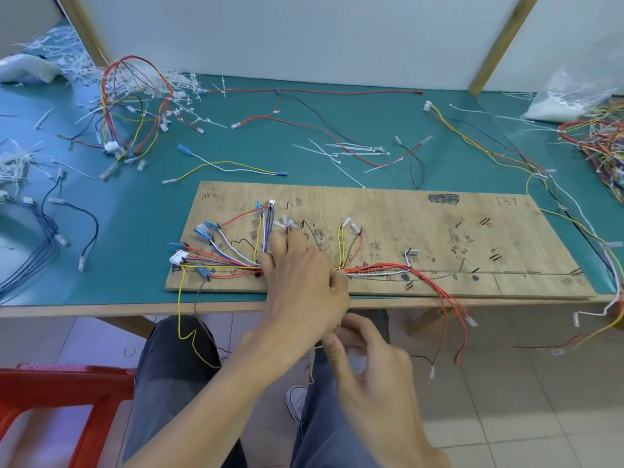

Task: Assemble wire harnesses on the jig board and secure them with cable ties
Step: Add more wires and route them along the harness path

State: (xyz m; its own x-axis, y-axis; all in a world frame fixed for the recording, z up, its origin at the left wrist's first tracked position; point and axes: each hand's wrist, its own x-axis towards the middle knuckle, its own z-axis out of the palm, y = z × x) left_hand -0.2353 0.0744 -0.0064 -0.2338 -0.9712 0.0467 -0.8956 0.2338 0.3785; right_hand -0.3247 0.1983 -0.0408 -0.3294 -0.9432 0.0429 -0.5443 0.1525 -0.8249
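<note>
A plywood jig board lies at the front edge of the green table. Coloured harness wires fan out over its left half to blue terminals and a white connector. My left hand lies on the middle of the bundle, its fingers stretched over the wires and pressing them to the board. Just below the table edge, my right hand has its fingers curled and pinches a thin yellow wire that hangs from the board. Red wires trail off the front edge to the right. Loose white cable ties lie behind the board.
A tangled harness and a heap of white tie offcuts sit at the back left. Blue wires lie at the left edge. A plastic bag and a wire pile are at the right. A red stool stands beside my knee.
</note>
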